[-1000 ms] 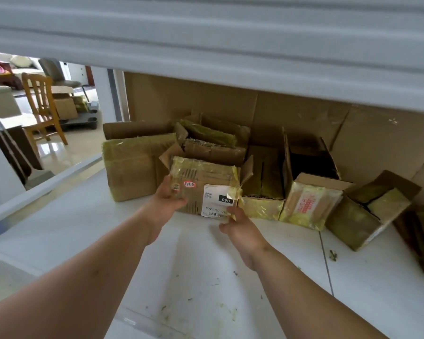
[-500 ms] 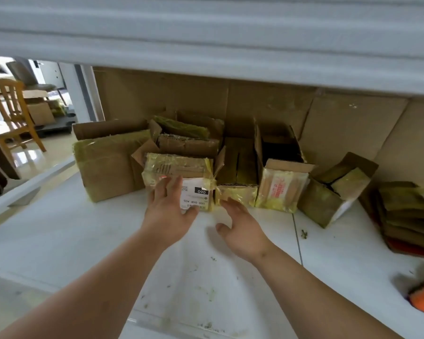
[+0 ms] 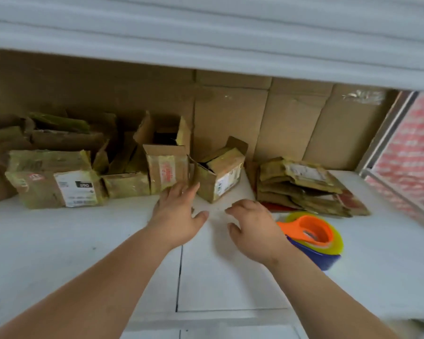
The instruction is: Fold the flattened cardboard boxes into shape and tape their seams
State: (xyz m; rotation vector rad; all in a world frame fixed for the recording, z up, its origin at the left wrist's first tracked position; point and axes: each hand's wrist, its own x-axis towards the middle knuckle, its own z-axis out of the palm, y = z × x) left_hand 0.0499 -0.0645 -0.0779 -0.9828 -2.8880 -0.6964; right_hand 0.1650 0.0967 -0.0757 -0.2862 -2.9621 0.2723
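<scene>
Both hands empty, over the white table. Left hand: fingers spread and straight, tips at or just short of the base of the upright taped carton; contact not certain. Right hand: fingers loosely bent, holding nothing, hovering just left of the tape dispenser (orange handle, yellow roll, blue body), which lies on the table at near right.

Work stock: stack of flattened cardboard boxes at far right of the table, lying flat, against the cardboard backing sheets, just beyond the dispenser. Already shaped boxes stand in a row along the far edge: labelled box at left, the upright carton in the middle, small tilted box right of it with flaps open.

Handling judgement: the flats look light, thin and worn, with old tape glossy on the faces, so likely slippery there and floppy at the creases. Best taken by pinching the top piece at its near free edge, on bare cardboard, then opening it by pushing opposite corners. Torn flaps may rip if pulled hard

Next need: right hand to stack or dispenser
</scene>
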